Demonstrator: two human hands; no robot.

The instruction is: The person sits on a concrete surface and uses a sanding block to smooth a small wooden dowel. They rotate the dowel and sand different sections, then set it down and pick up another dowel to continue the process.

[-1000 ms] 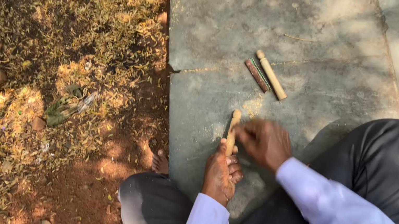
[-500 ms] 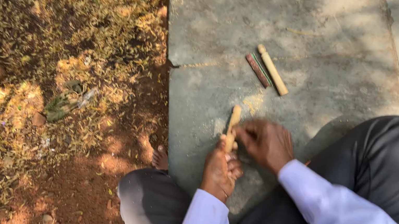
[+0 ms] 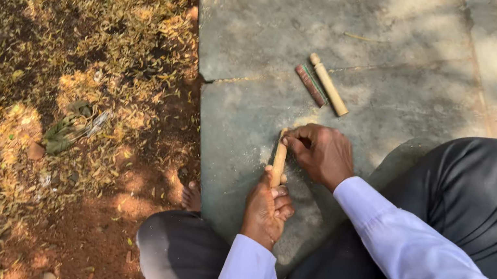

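We look down from above at a seated person in dark grey trousers and a pale lilac long-sleeved shirt, working over a grey stone slab (image 3: 407, 45). The left hand (image 3: 267, 209) is closed in a fist around the lower end of a short, light brown wooden stick (image 3: 280, 158), which rises upright out of the top of that fist and points away from the body. Just beyond the left hand and slightly to its right, the right hand (image 3: 320, 153) meets the stick near its far tip: its fingers (image 3: 296, 138) are curled together and pressed against the wood, the thumb side toward the stick, though we cannot tell whether they pinch a small tool or only the stick itself. The two hands sit close together, one directly past the other along the stick. Pale wood dust (image 3: 266, 155) lies scattered on the slab just left of the stick and around the right hand. Farther out beyond the right hand, well apart from it, two more pieces lie side by side on the stone: a pale turned wooden rod with a small knob at its far end (image 3: 329, 85), and just to its left a thinner, dark reddish-brown stick (image 3: 310, 85). To the left of both hands, past the slab's edge, is red earth covered with dry yellow leaf litter (image 3: 75, 68), and a bare toe (image 3: 191, 197) shows just left of the left hand.
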